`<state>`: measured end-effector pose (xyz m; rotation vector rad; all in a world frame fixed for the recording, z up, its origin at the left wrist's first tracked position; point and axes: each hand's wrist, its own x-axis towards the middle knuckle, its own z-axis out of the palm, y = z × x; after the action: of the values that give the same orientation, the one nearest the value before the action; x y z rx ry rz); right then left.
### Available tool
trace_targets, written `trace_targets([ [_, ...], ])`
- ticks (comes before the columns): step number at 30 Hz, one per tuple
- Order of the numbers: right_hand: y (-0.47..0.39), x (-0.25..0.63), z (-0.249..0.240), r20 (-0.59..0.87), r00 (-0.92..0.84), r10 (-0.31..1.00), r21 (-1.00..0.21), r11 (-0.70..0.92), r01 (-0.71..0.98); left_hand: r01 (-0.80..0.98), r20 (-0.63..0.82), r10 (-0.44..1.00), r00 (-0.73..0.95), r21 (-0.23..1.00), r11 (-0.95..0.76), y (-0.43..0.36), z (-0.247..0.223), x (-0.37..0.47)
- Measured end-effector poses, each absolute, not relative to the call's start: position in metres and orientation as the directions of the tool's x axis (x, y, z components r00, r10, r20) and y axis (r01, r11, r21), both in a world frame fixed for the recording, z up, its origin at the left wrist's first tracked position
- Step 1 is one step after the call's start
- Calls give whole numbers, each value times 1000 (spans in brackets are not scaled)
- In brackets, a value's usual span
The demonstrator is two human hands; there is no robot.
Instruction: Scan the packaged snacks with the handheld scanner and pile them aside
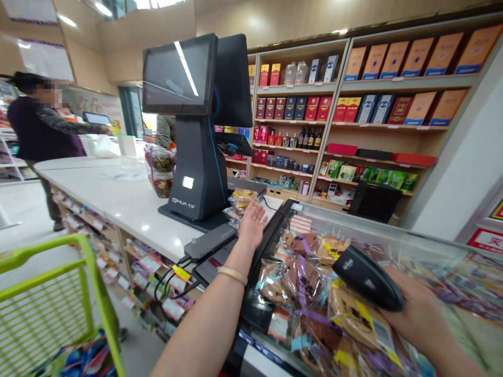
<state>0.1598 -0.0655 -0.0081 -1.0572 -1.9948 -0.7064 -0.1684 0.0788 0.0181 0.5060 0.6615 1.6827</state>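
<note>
Gripping a scanner is the right hand; left hand spread beside clear packets

Ceiling lamps shine brightly, glare streaks the screen and dots the table's near edge, and the right hand looks blurred.

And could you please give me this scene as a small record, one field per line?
Left hand: open, beside wrapped packs; contact unclear
Right hand: holds black scanner over wrapped round biscuits
Counter: white, bearing a dark QIHUA terminal
Cart: green, at lower left
Shelves: boxes and bottles, behind the counter
Others: one person at far left, another partly hidden beyond the terminal
</note>
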Motion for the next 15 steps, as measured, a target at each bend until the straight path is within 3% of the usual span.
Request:
trace_targets([
  [3, -69, 155, -4, 800, -367, 475, 99, 499, 861, -463, 122, 970, -208, 862, -208, 76, 9, -159],
  [7, -72, 148, 2, 807, -370, 461, 118, 487, 865, -166, 274, 961, -30, 947, -275, 72, -4, -142],
  [11, -73, 144, 4, 795, -366, 483, 99, 491, 865, 224, 406, 866, 292, 851, -474, 66, -14, -129],
  [15, -73, 144, 5, 806, -362, 469, 101, 492, 864, 378, 383, 750, 540, 685, -623, 62, -16, -124],
])
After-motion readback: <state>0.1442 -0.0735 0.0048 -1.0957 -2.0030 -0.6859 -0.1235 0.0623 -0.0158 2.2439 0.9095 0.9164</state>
